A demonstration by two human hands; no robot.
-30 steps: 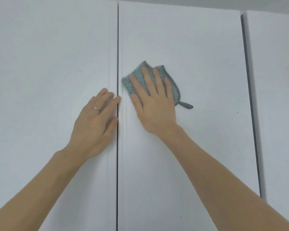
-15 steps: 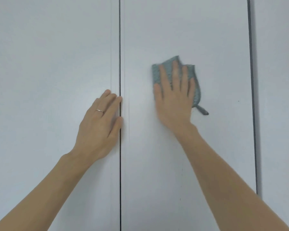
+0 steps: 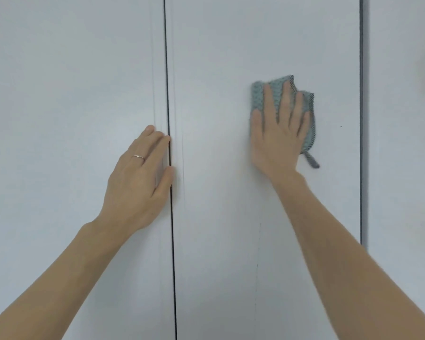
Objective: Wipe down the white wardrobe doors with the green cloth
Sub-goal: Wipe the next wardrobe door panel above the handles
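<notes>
Two white wardrobe doors fill the view, the left door (image 3: 59, 106) and the right door (image 3: 219, 69), split by a dark vertical gap. My right hand (image 3: 277, 141) lies flat on the right door with fingers spread, pressing the grey-green cloth (image 3: 257, 94) against the panel. The cloth shows above and to the right of my fingers, and a short loop hangs from its lower right corner. My left hand (image 3: 138, 177), wearing a ring, rests flat on the left door, its fingertips and thumb at the gap.
A second dark vertical gap (image 3: 361, 119) marks the right door's right edge, with another white panel (image 3: 402, 143) beyond it. A small dark speck (image 3: 341, 126) sits on the right door near that edge.
My right hand has slid the cloth to the right across the right door, from beside the centre gap towards the door's right edge. My left hand stays braced at the gap.
</notes>
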